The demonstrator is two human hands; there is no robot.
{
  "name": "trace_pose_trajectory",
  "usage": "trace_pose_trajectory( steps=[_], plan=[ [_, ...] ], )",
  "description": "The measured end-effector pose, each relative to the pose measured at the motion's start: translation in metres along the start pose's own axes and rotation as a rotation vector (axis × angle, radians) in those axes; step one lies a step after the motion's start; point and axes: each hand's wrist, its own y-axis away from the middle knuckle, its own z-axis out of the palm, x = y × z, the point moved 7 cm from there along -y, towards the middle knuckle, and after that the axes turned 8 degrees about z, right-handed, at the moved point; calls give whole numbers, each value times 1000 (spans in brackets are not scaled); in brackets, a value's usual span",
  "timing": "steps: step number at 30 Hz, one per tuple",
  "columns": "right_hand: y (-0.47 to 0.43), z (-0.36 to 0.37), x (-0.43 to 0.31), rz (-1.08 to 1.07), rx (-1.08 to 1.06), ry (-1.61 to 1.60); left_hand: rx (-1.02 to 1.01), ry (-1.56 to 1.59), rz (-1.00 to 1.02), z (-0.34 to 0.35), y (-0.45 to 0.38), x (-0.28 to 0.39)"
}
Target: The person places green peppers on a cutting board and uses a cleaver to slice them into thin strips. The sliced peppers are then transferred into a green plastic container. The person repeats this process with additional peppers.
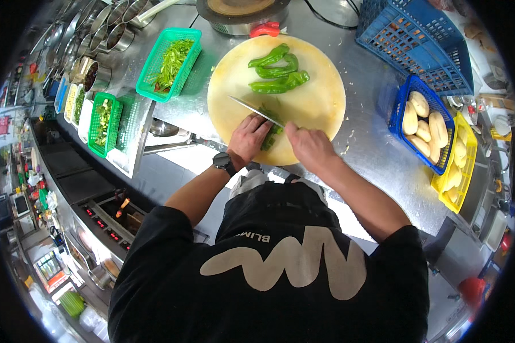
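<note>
My right hand (pixel 307 145) grips the handle of a kitchen knife (pixel 254 108), its blade pointing to the upper left over the round cutting board (pixel 326 103). Under and beside the blade lie cut green pepper pieces (pixel 268 142). My left hand (pixel 248 139), with a watch on the wrist, presses on the greens close to the blade, fingertips near its edge. Several whole green peppers (pixel 279 82) lie on the upper part of the board. A red pepper (pixel 265 29) lies just past the board's far edge.
Left of the board stand a green basket of sliced green vegetables (pixel 171 64) and a smaller green basket (pixel 118 124). At the right are a blue basket of peeled vegetables (pixel 437 128), a yellow basket (pixel 465 171) and a large blue crate (pixel 416 47). A round wooden block (pixel 240 6) is at the back.
</note>
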Motion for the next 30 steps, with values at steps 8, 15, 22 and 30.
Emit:
trace_pose_trajectory(
  steps=[8, 15, 22, 30],
  plan=[
    [-2, 8, 11, 19, -45, -98, 46, 15, 14, -6, -6, 3],
    [3, -8, 7, 51, -115, -108, 49, 29, 11, -4, -3, 3],
    [1, -37, -3, 26, -158, -77, 62, 13, 1, -5, -1, 2],
    [-8, -27, -1, 18, -178, -112, 65, -2, -2, -5, -2, 3]
  ],
)
